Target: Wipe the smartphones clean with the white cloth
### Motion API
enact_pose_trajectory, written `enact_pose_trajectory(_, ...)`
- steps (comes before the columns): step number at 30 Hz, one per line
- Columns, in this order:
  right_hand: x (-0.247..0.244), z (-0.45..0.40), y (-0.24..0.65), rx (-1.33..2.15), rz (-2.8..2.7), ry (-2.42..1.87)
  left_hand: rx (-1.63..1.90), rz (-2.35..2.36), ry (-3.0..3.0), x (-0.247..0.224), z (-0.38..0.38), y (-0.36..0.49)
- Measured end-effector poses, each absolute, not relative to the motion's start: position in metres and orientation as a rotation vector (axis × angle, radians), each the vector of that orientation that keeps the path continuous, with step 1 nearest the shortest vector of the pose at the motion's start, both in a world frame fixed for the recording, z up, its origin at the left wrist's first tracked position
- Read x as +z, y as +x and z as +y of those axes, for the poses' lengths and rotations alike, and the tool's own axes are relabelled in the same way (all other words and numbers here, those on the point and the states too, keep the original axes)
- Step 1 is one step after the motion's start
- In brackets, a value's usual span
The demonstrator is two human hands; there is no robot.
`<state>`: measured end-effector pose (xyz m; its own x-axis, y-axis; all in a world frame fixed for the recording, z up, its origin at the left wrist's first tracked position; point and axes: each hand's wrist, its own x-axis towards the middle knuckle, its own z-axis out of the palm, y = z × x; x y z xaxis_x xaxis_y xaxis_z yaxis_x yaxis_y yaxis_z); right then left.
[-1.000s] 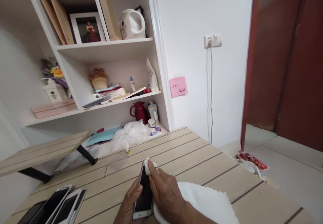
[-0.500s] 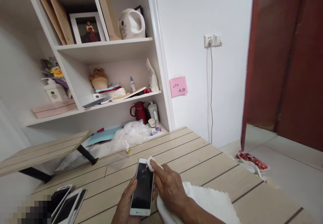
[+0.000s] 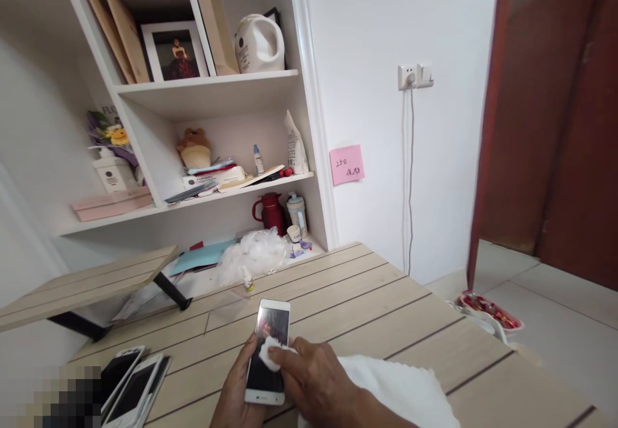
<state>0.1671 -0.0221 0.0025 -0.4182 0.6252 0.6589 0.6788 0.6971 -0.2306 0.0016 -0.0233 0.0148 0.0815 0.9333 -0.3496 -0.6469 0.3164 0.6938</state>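
A white smartphone (image 3: 263, 386) with a dark screen is tilted up over the table, its lower part gripped by my left hand (image 3: 236, 383). The left thumb presses along the phone's left edge. My right hand (image 3: 318, 373) pinches a small wad of white cloth (image 3: 270, 354) against the middle of the screen. Under my right forearm, a larger white cloth (image 3: 396, 383) with a scalloped edge lies on the table. Several more phones (image 3: 132, 389) rest at the lower left, partly hidden by a pixelated patch.
The slatted wooden table (image 3: 367, 312) carries a raised wooden stand (image 3: 91, 286) on black legs at the left. A small bottle (image 3: 248, 279) stands near its back edge. Behind are crumpled clear plastic (image 3: 255, 254), a red jug (image 3: 270, 214) and loaded shelves (image 3: 212, 87).
My right hand has moved the white wad down from the phone's top right corner to the middle of the screen. The left hand still holds the phone; the view has shifted slightly.
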Motion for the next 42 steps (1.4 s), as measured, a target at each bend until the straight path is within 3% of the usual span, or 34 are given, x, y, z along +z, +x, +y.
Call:
enact_pose_trajectory(7, 0.003, -0.012, 0.178, 0.081, -1.829, -1.069, 1.253, 0.831, 0.501, 0.018, -0.031, 0.007)
enact_pose_trajectory(13, 0.001, -0.020, 0.174, 0.210, -2.213, -0.869, 1.257, 0.803, 0.410, 0.025, -0.032, 0.004)
enact_pose_trajectory(19, 0.003, -0.015, 0.180, 0.262, -1.997, -1.005, 1.321, 0.842, 0.408, 0.030, -0.033, 0.006)
enact_pose_trajectory(24, 0.009, -0.025, 0.178, 0.493, -2.286, -0.725, 1.290, 0.766, 0.408, 0.022, -0.029, 0.002)
enact_pose_trajectory(31, -0.005, -0.013, 0.182, 0.404, -2.002, -0.909, 1.298, 0.692, 0.400, 0.018, -0.030, 0.004)
enact_pose_trajectory(37, 0.004, -0.024, 0.177, 0.588, -2.292, -0.677, 1.245, 0.670, 0.415, 0.022, -0.028, 0.002)
enact_pose_trajectory(42, -0.001, -0.023, 0.178, 0.504, -2.144, -0.849, 1.285, 0.596, 0.343, 0.022, -0.025, 0.000)
